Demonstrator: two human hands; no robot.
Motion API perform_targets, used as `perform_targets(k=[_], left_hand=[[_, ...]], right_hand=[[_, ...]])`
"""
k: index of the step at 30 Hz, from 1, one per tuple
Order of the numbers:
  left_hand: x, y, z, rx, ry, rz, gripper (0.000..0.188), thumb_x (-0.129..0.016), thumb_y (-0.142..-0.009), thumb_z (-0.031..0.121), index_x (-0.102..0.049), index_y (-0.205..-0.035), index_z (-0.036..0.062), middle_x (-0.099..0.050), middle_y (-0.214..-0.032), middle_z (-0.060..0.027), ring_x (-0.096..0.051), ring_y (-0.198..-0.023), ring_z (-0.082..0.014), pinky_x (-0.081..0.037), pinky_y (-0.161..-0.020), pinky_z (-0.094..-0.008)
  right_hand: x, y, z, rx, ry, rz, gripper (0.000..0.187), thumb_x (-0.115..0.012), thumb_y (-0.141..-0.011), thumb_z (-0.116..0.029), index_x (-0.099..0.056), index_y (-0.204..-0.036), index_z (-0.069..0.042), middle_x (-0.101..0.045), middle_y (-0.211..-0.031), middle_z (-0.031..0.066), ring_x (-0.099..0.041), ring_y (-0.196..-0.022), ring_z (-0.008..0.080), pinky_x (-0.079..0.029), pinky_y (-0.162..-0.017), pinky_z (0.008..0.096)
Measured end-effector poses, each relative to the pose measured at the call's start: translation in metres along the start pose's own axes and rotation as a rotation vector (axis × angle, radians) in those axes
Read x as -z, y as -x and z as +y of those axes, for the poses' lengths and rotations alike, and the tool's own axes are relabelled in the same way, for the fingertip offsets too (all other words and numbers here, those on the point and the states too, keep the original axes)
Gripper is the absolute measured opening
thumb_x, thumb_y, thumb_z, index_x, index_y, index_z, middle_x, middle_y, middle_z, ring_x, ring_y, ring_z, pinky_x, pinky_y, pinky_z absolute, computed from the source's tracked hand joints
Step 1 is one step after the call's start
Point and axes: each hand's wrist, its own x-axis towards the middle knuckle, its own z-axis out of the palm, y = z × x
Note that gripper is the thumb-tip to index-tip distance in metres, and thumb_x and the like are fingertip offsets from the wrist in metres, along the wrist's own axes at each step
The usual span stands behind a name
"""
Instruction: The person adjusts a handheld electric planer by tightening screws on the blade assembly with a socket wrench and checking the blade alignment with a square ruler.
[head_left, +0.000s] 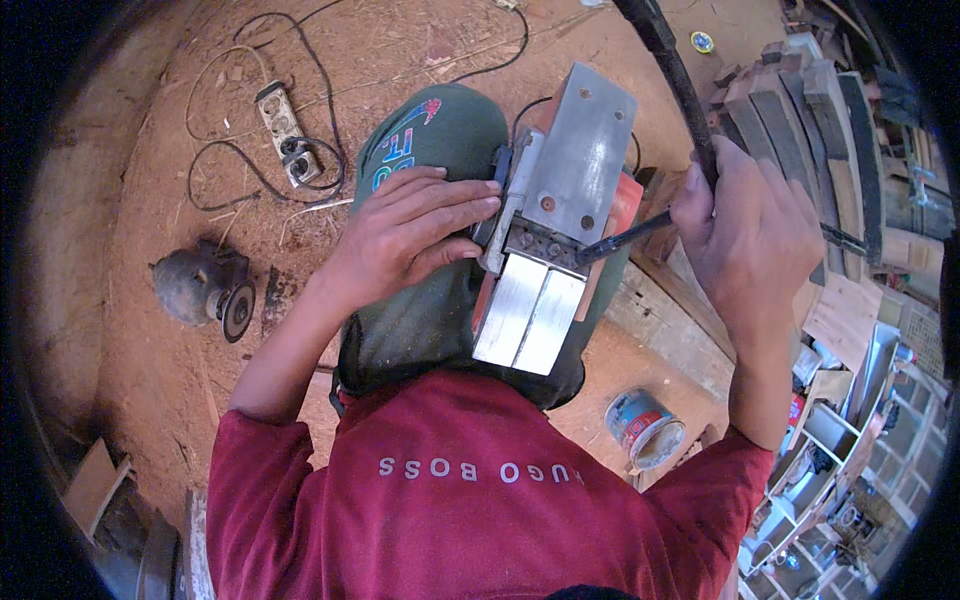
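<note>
An upturned electric planer (pixel 585 150) rests across my lap, its flat metal soles facing up. The shiny lower sole plate (pixel 530 312) lies nearest me, and the bolted cutter block (pixel 545 243) sits between the soles. My left hand (pixel 410 235) grips the planer's left side, fingers and thumb at a black part there. My right hand (pixel 750 235) is closed around a dark metal wrench (pixel 640 232) with long bars. One bar's tip touches the cutter block's right end; another rises past the top edge. My hand hides where the bars meet.
An angle grinder (pixel 205 285) lies on the dusty floor at left. A power strip (pixel 285 135) with black cords is beyond it. A paint can (pixel 645 428) stands at right, near a wooden beam (pixel 665 320). Stacked boards (pixel 800 130) and a cluttered shelf (pixel 825 450) line the right.
</note>
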Motion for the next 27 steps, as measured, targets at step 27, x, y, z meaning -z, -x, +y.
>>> perform_targets(k=[27], left_hand=[[0.001,-0.001,0.0,-0.048,-0.012,0.044,0.053,-0.078,-0.082,0.023,-0.065,-0.131,0.0101,-0.066,-0.136,-0.0055,-0.066,-0.113,-0.028,-0.05,-0.102,-0.0444]], right_hand=[[-0.062,-0.011,0.013,0.009,-0.784,0.6,0.034,-0.051,-0.078,-0.001,-0.029,-0.102,-0.011,-0.049,-0.063,0.0121,-0.045,-0.063,0.0232,-0.045,-0.069,0.0442]])
